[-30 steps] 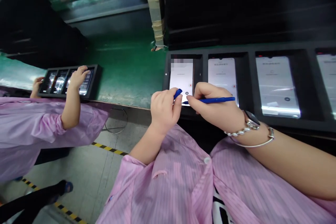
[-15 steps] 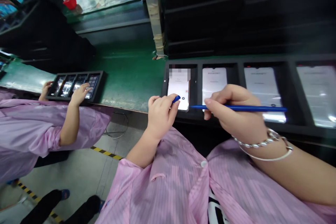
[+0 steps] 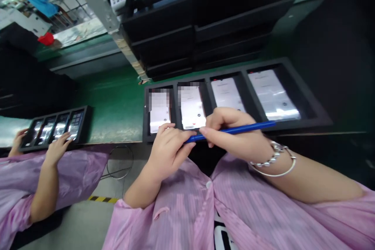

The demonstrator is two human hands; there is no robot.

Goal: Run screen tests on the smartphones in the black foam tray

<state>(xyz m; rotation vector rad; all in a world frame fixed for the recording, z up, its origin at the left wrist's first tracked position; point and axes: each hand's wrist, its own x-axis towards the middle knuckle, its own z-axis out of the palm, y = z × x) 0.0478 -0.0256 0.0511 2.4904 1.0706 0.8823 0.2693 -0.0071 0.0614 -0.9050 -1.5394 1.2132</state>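
Observation:
My right hand is closed in a pinch round a slim blue pen, whose back end points right. My left hand pinches the blue pen cap between thumb and fingers. Pen and cap meet in one line between the two hands. Just beyond them lies a black tray with several smartphones in its compartments, screens lit white. Nearest to my left fingertips are the leftmost phone and the second phone. My right hand covers the lower edge of the third phone.
Stacked black trays stand behind, beside a taped metal post. To the left, a co-worker's hand is at another phone tray on the green bench. The bench edge runs close to my body.
My hands have come together, bringing the pen's front end to the cap, which was apart from it before. The view has shifted right, so the whole tray shows.

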